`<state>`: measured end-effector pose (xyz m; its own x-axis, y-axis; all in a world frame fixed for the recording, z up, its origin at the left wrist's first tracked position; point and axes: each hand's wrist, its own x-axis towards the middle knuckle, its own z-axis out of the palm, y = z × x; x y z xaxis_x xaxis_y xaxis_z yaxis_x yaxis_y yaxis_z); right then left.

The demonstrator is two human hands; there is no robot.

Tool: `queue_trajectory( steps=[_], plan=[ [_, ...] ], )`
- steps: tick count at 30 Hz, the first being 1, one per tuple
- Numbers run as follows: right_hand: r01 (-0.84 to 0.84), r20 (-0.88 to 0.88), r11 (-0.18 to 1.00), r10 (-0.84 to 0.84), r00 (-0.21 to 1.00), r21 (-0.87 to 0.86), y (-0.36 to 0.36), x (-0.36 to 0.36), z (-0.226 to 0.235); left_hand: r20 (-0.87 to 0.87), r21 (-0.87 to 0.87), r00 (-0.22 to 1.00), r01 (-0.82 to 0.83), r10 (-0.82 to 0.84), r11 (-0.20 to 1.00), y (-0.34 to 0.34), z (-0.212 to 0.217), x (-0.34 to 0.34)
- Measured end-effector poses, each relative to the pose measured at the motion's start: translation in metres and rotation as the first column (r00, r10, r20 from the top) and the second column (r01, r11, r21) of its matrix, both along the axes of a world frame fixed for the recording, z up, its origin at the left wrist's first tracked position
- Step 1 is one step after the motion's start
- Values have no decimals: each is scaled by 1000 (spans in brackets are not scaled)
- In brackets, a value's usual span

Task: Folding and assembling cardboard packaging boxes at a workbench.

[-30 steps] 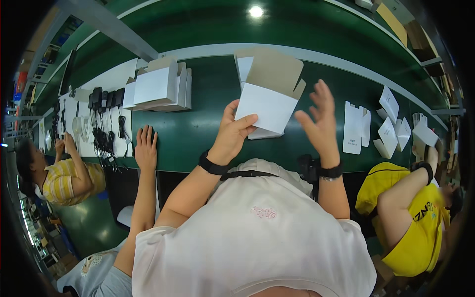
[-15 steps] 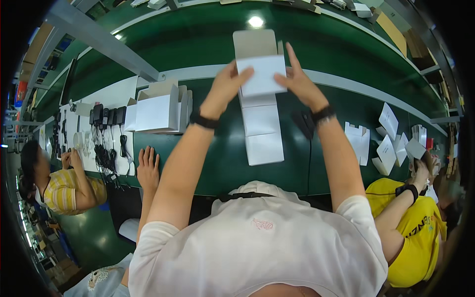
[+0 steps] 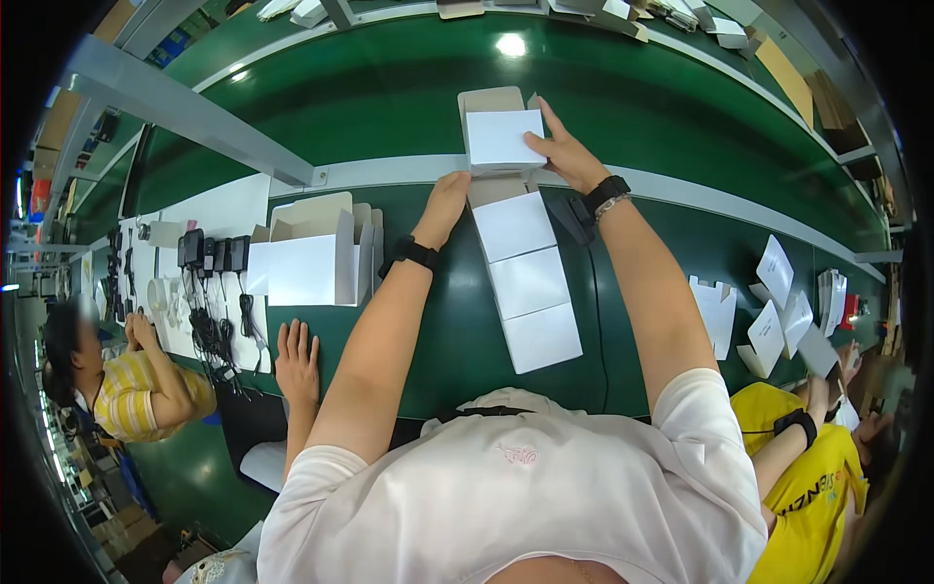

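My right hand [image 3: 574,158] grips a white cardboard box [image 3: 503,139] at its right side, thumb on the white face. The box has a raised grey-brown flap [image 3: 490,98] at its far edge. It sits at the far end of a row of white boxes [image 3: 531,279] that runs toward me. My left hand [image 3: 447,206] is beside the near left corner of the held box, fingers stretched and close together, touching the row's far end or very near it. Its fingertips are partly hidden. A black device with a cable [image 3: 572,220] lies under my right wrist.
Open white boxes [image 3: 313,258] stand at left, beside black power adapters with cables [image 3: 209,253]. Folded white cartons [image 3: 769,336] lie at right. A metal rail [image 3: 389,173] crosses the green bench. Another person's hand [image 3: 297,358] rests on the left edge; co-workers sit on both sides.
My left hand has let go of the box's left side and dropped to its near corner. My right hand still holds the box. More of the row's far end now shows.
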<state>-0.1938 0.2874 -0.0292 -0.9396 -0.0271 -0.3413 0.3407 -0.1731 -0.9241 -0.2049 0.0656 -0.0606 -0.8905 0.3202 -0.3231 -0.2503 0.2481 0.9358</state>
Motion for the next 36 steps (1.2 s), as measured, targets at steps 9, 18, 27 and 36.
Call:
queue_trajectory(
  steps=[9,18,27,36],
  plan=[
    [-13,69,985,26,997,-174,-18,-5,-12,-122,-205,975,-206,184,957,-11,-28,23],
    [-152,33,988,153,988,-25,-9,-1,-18,22,34,957,-291,290,956,-15,-45,50],
    [-342,179,886,299,937,312,10,12,-8,-37,113,984,-172,177,979,-7,-58,53],
    [-489,220,797,437,872,355,20,21,-8,-1,122,981,-193,194,974,7,-25,40]
  ],
)
